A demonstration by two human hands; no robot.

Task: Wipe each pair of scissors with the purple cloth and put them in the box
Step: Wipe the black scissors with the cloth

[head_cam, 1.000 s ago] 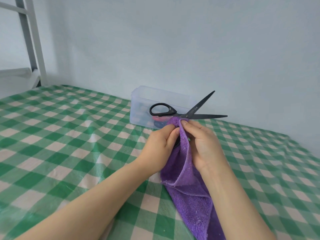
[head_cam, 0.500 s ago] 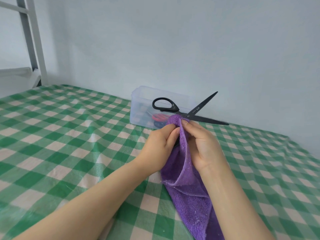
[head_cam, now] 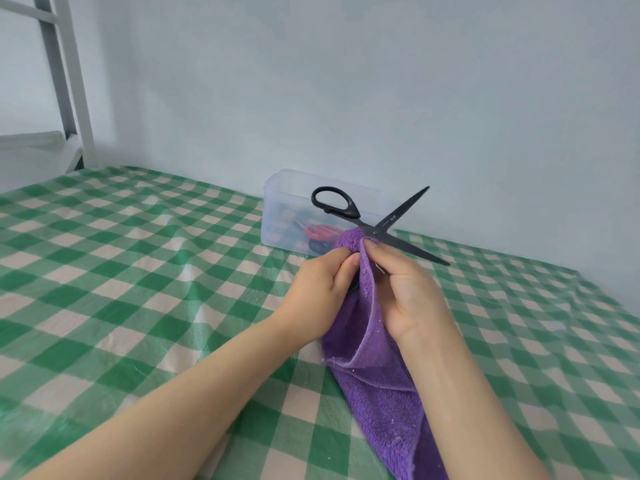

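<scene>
Left hand [head_cam: 322, 289], right hand [head_cam: 405, 296]: curled fingers pinch purple cloth [head_cam: 381, 393] round scissors [head_cam: 375, 230]; blades splayed toward 1 and 4 o'clock could nick fingers

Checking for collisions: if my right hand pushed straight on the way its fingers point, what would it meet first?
The right hand pinches the purple cloth around the black scissors, so it meets those at once. Beyond them is probably the clear box, though depth is unclear.

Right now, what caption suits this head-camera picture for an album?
Left hand and right hand pinch a purple towelling cloth around open black scissors before a clear plastic box on green-checked fabric.
</scene>
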